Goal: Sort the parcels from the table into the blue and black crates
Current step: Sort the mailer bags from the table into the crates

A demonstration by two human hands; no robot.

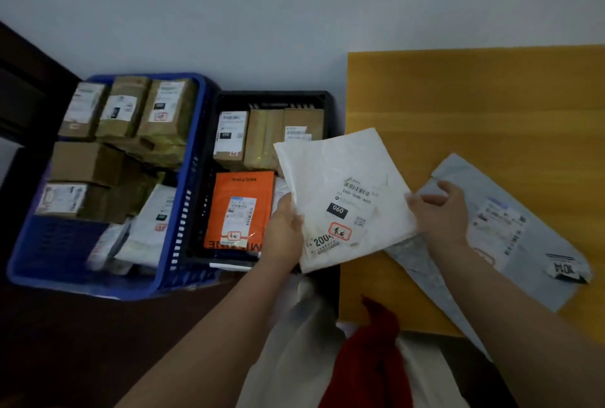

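A white mailer bag [343, 198] is gripped at its side edges by the left hand [286, 227] and the right hand [440, 211], and is held over the gap between the black crate [229, 98] and the yellow table [474, 96]. A grey mailer bag [510, 237] is left lying on the table beside the right hand. The black crate is set touching the blue crate [183, 211], and both are filled with boxes and bags.

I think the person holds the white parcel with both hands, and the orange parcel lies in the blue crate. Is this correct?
Not quite. In the head view, the orange parcel lies in the black crate, not the blue crate. The rest holds: the left hand and right hand both hold the white parcel.
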